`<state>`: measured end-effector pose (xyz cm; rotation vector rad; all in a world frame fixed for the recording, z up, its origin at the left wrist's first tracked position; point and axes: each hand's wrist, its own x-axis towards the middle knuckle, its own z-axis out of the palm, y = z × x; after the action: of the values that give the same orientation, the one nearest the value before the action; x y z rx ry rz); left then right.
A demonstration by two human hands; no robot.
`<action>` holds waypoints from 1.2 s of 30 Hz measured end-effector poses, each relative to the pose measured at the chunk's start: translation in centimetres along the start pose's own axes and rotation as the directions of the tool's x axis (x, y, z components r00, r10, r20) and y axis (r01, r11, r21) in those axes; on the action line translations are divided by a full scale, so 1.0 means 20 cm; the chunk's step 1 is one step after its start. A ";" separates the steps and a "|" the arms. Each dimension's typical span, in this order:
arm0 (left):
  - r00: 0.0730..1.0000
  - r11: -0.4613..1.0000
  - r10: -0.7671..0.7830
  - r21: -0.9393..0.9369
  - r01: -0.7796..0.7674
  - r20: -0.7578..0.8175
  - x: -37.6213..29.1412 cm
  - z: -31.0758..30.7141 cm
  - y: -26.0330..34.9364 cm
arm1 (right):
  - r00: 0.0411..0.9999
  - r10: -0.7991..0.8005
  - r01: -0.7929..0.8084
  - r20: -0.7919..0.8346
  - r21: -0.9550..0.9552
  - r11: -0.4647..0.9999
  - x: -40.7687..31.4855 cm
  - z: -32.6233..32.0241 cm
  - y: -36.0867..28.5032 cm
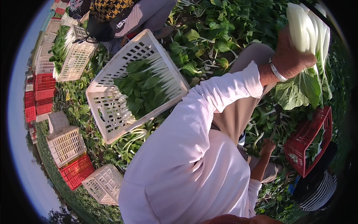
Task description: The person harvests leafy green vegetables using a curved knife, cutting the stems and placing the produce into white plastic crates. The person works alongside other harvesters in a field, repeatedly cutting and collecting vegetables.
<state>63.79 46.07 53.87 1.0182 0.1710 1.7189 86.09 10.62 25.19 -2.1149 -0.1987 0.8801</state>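
Note:
My left hand (293, 57), with a patterned silver-coloured bangle (277, 70) at the wrist, is raised at the upper right. It grips a bunch of white-stemmed pak choi (309, 33), stems upward and leaves hanging below. Lower down, my right hand (267, 147) is closed around a thin tool, apparently a knife (275, 129), pointing at the cut leaves on the ground. Its far end is hard to make out among the leaves. A white plastic crate (107, 114) stands beside my left arm, holding pak choi (145, 86) in rows, white stems along its sides and leaves inward.
A red crate (307, 140) of greens is at the right, near a black-and-white striped item (321, 193). Another person (112, 16) crouches by the white crate. A filled crate (79, 56) and stacked red crates (44, 86) stand left. Loose leaves (212, 47) litter the ground.

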 end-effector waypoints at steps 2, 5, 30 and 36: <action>0.985 0.961 0.170 0.220 -0.167 0.005 -0.01 -0.25 0.16 | 0.994 0.019 -0.004 -0.107 0.139 0.990 0.00 0.01 0.20; 0.954 0.868 0.301 0.414 -0.274 0.001 0.00 -0.68 0.49 | 0.986 0.037 -0.009 -0.165 0.169 0.986 0.06 -0.03 0.36; 0.112 0.876 0.023 0.074 0.477 -0.993 -1.32 -3.02 1.46 | 0.993 -0.114 0.104 -0.013 -0.323 0.941 0.04 -0.02 0.20; -0.024 0.199 0.476 0.081 0.977 -0.879 -1.52 -3.10 1.44 | 0.976 -0.207 0.208 0.063 -0.539 0.816 0.13 -0.01 0.17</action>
<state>1.56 30.84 15.03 -0.0324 2.6097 1.0925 87.57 9.42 21.45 -2.5488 -0.7467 0.7493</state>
